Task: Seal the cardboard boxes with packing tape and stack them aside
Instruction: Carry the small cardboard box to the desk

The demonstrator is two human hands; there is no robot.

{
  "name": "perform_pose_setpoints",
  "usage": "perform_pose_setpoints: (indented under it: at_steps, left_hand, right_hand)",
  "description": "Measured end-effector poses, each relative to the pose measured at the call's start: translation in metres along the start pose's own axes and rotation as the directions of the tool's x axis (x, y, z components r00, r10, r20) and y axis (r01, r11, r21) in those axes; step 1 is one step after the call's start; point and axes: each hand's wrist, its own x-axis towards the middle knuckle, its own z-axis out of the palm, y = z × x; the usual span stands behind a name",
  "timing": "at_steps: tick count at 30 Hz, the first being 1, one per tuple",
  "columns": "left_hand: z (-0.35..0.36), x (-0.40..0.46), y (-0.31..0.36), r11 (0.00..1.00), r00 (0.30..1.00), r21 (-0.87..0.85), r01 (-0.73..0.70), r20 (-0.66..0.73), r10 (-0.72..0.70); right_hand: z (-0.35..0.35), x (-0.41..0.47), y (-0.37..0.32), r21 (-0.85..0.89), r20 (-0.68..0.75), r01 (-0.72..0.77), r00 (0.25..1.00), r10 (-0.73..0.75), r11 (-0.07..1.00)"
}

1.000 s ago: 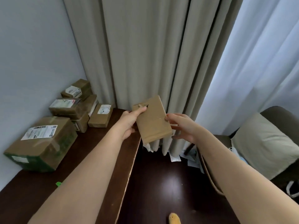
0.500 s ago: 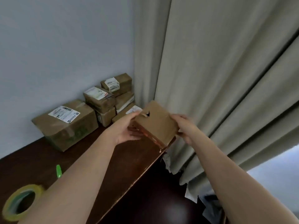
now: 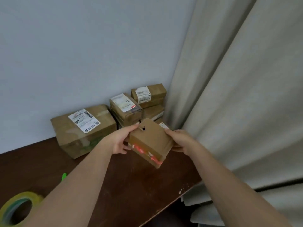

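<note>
I stood at a dark brown wooden table [image 3: 127,194] pushed into the corner, where a plain pale blue-grey wall [image 3: 82,54] met long beige curtains [image 3: 237,95] hanging past the table's chipped edge in soft, even light.

Left hand [image 3: 120,141] and right hand [image 3: 182,141], arms outstretched, grip opposite sides.

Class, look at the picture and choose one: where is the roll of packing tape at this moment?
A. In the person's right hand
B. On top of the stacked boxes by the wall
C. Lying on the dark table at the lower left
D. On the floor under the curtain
C: the roll of packing tape lies on the table at the lower left, while the left hand and right hand both grip the small cardboard box.
</note>
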Motion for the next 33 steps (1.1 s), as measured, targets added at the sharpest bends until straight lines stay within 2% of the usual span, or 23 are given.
perform_pose_setpoints:
  at_steps: [4,8,15,19,22,25,29,31,33]
  left_hand:
    - [-0.024,0.014,-0.006,0.996,0.997,-0.082,0.016,-0.068,-0.022]
    - [-0.046,0.022,-0.031,0.965,0.972,-0.262,0.009,-0.224,-0.070]
    - [-0.036,0.022,-0.091,0.848,0.914,-0.530,-0.005,-0.347,-0.211]
    - [-0.023,0.024,-0.116,0.774,0.857,-0.633,0.000,-0.400,-0.326]
    - [-0.018,0.022,-0.129,0.712,0.830,-0.699,-0.061,-0.432,-0.353]
    - [-0.021,0.019,-0.137,0.698,0.806,-0.711,-0.083,-0.460,-0.373]
    - [-0.026,0.019,-0.143,0.773,0.779,-0.633,-0.046,-0.507,-0.369]
    - [-0.029,0.023,-0.148,0.801,0.771,-0.595,-0.058,-0.536,-0.343]
    - [-0.030,0.027,-0.152,0.811,0.767,-0.571,-0.127,-0.575,-0.285]
  right_hand:
    - [0.027,0.034,-0.015,-0.049,0.096,-0.037,0.995,0.041,0.998]
    - [0.058,0.067,-0.023,-0.053,0.218,-0.022,0.975,0.033,0.998]
    - [0.084,0.096,-0.012,-0.160,0.426,-0.040,0.899,0.105,0.986]
    - [0.096,0.104,-0.004,-0.236,0.500,0.027,0.861,0.098,0.971]
    - [0.104,0.105,0.003,-0.295,0.536,0.064,0.837,0.109,0.953]
    - [0.109,0.105,0.009,-0.331,0.552,0.064,0.822,0.138,0.941]
    - [0.122,0.105,0.017,-0.338,0.556,0.062,0.818,0.146,0.939]
    - [0.129,0.108,0.024,-0.299,0.563,0.063,0.817,0.123,0.952]
    - [0.134,0.111,0.031,-0.224,0.578,0.061,0.812,0.083,0.973]
